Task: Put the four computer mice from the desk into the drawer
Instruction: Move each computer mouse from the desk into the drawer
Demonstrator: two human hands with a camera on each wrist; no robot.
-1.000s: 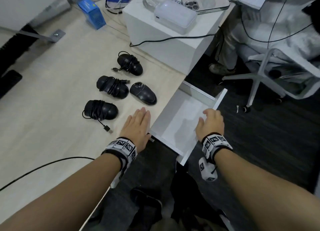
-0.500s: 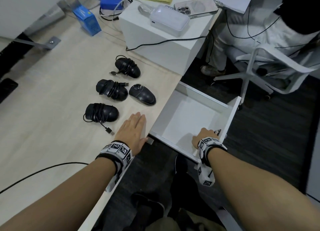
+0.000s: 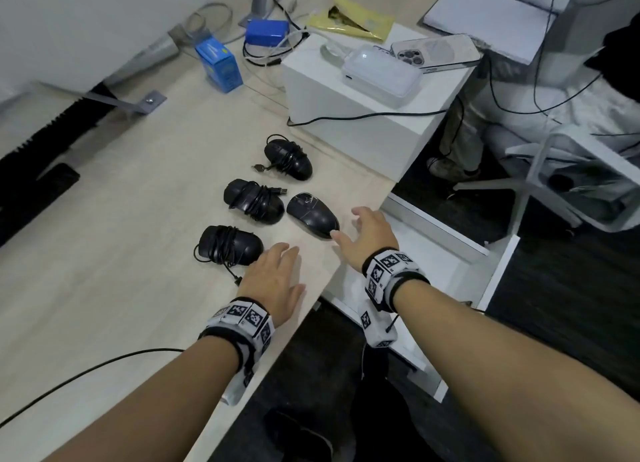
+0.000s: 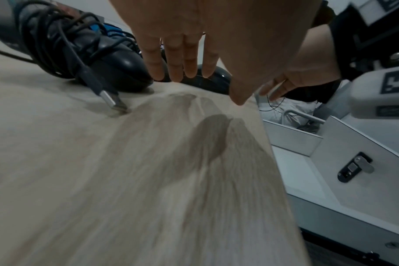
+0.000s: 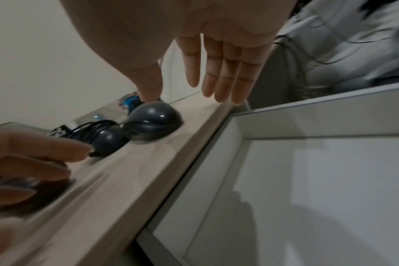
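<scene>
Several black mice lie on the light wood desk (image 3: 121, 219). Three are wrapped in their cables: the far mouse (image 3: 289, 159), the middle mouse (image 3: 252, 201) and the near mouse (image 3: 230, 245) (image 4: 84, 54). A cordless mouse (image 3: 312, 214) (image 5: 154, 121) lies nearest the desk edge. My right hand (image 3: 367, 234) (image 5: 194, 86) hovers open beside the cordless mouse, thumb tip touching its top. My left hand (image 3: 277, 274) (image 4: 189, 72) is flat and open just above the desk beside the near mouse. The white drawer (image 3: 498, 278) (image 5: 307, 180) stands pulled out, empty where it shows.
A white box (image 3: 363, 122) holding a phone (image 3: 436, 51) and a white case stands behind the mice. A blue carton (image 3: 219, 63) and cables lie further back. An office chair (image 3: 561, 181) stands to the right of the drawer on dark carpet.
My right hand left the drawer front and moved up-left to the cordless mouse. The drawer had been pulled further out beforehand. My left hand stayed by the near mouse.
</scene>
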